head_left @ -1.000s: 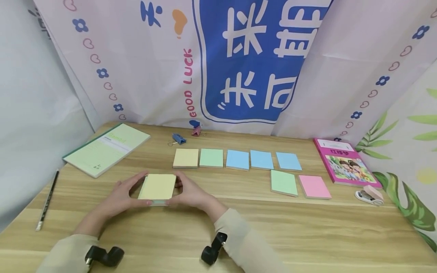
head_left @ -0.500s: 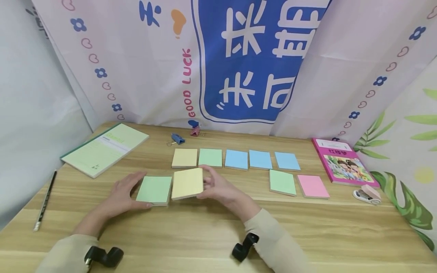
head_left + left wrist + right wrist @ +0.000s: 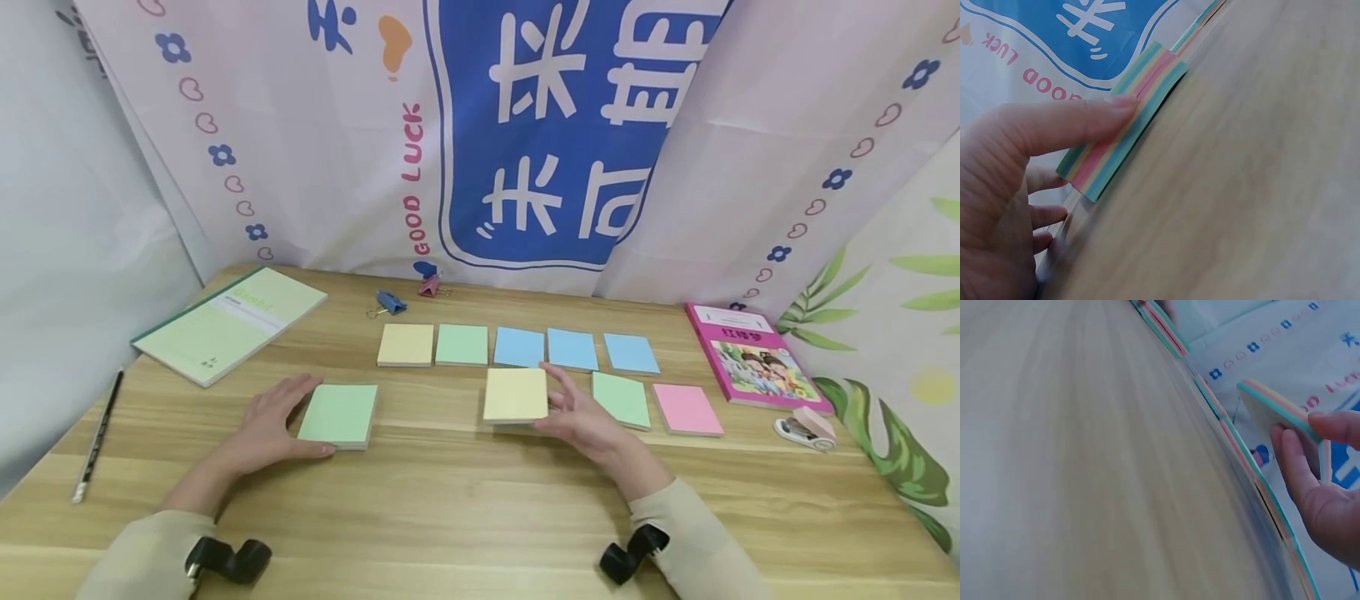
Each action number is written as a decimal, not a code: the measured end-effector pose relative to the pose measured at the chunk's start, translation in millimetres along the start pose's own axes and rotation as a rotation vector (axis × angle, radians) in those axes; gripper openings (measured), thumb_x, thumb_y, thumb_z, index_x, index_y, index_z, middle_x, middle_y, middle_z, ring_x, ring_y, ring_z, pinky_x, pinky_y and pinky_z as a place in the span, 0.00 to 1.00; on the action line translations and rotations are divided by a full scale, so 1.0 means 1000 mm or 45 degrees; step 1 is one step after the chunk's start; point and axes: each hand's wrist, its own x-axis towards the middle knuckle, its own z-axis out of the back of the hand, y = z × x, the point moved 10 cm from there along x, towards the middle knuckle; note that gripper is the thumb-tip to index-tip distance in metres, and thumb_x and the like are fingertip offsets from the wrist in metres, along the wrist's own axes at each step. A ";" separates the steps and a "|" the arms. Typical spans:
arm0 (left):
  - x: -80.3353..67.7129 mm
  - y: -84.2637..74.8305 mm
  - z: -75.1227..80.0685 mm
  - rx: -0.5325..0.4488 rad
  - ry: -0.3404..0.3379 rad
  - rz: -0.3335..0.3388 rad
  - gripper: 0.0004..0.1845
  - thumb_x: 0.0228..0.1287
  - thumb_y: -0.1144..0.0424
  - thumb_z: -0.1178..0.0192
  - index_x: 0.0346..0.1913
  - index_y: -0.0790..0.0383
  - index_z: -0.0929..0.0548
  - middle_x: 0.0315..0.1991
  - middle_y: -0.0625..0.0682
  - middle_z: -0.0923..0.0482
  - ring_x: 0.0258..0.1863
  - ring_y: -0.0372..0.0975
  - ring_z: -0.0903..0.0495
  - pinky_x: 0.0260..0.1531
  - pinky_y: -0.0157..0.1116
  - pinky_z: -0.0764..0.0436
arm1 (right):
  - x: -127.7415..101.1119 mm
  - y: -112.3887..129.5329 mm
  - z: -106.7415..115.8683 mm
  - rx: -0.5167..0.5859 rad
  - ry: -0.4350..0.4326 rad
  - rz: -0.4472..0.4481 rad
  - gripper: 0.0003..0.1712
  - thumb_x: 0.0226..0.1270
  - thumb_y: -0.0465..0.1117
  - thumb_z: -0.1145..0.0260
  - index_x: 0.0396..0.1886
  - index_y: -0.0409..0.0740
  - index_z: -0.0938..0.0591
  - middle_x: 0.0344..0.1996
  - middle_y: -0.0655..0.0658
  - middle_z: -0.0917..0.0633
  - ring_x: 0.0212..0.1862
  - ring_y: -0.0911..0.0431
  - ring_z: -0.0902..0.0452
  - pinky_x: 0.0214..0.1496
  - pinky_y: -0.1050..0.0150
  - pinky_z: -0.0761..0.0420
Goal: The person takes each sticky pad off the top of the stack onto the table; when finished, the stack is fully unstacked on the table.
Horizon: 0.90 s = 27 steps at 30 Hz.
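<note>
My right hand (image 3: 592,425) pinches a thin square yellow pad of sticky notes (image 3: 515,394), thumb on its top edge and fingers (image 3: 1294,469) curled beneath, so the pad hangs just above the pale wooden table (image 3: 480,508), near the square green pad (image 3: 620,400) to its right. My left hand (image 3: 266,425) rests beside a thicker square stack of sticky notes with a green top sheet (image 3: 339,414), thumb pressed against its striped edge and fingers at its far side; the stack lies flat on the table. Beyond both runs a row of five pads, yellow, green and three blue (image 3: 517,346). A square pink pad (image 3: 687,409) and a pink picture book (image 3: 753,357) lie to the right, a pale green notebook (image 3: 228,323) and a black pencil (image 3: 96,437) to the left.
</note>
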 end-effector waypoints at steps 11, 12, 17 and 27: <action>0.000 -0.001 0.002 0.013 0.002 0.004 0.53 0.35 0.45 0.32 0.62 0.68 0.45 0.60 0.70 0.51 0.58 0.63 0.56 0.51 0.60 0.62 | -0.011 -0.006 0.038 0.031 -0.064 -0.025 0.52 0.48 0.17 0.48 0.67 0.49 0.62 0.60 0.26 0.54 0.45 0.49 0.29 0.49 0.57 0.30; 0.000 0.000 0.002 0.010 0.003 0.008 0.53 0.35 0.45 0.32 0.62 0.68 0.45 0.60 0.70 0.51 0.58 0.63 0.56 0.51 0.60 0.62 | -0.011 -0.006 0.039 0.035 -0.067 -0.031 0.52 0.49 0.17 0.48 0.67 0.49 0.62 0.60 0.26 0.55 0.46 0.48 0.29 0.49 0.57 0.30; 0.000 0.001 0.002 0.004 0.003 0.009 0.53 0.35 0.46 0.32 0.63 0.67 0.46 0.60 0.70 0.51 0.58 0.63 0.57 0.51 0.60 0.63 | -0.011 -0.004 0.041 -0.015 -0.085 -0.044 0.52 0.49 0.18 0.48 0.67 0.48 0.63 0.58 0.25 0.50 0.45 0.48 0.29 0.48 0.58 0.29; 0.000 0.000 0.001 0.010 -0.002 0.006 0.53 0.35 0.45 0.33 0.62 0.67 0.45 0.60 0.70 0.50 0.58 0.63 0.56 0.51 0.60 0.62 | -0.028 0.011 0.048 -0.200 -0.179 -0.083 0.46 0.54 0.27 0.42 0.66 0.39 0.58 0.57 0.23 0.47 0.55 0.39 0.41 0.53 0.55 0.34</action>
